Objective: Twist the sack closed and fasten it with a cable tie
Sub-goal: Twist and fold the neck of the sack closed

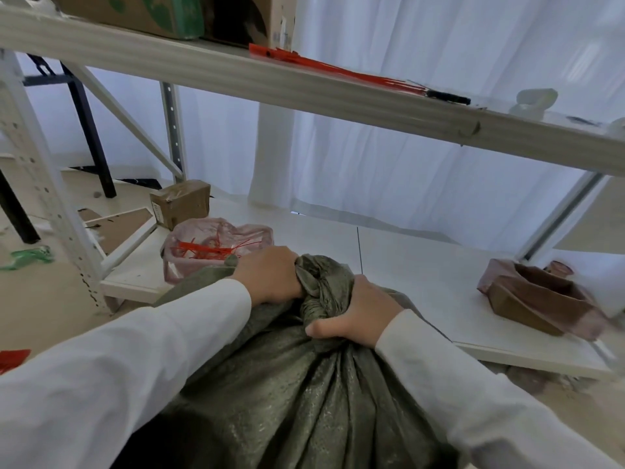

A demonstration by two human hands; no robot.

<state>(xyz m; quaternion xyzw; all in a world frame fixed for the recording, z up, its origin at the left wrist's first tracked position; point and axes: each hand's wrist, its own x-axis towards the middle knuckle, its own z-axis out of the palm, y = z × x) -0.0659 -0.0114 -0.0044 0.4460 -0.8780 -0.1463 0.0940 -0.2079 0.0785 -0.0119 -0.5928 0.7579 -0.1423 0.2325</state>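
An olive-green woven sack (304, 394) fills the lower middle of the view, its top gathered into a twisted neck. My left hand (270, 275) grips the bunched top of the neck from the left. My right hand (355, 316) is wrapped around the neck just below, thumb toward me. Red cable ties (206, 250) lie in a pinkish plastic bag (176, 245) on the low shelf behind my left hand. More long red cable ties (324, 67) rest on the upper shelf.
A white metal rack surrounds the sack: an upper shelf beam (304, 93) crosses overhead and a low white shelf (422, 275) lies behind. A small taped carton (181, 203) and an open brown box (537, 299) sit on the low shelf. White curtains hang behind.
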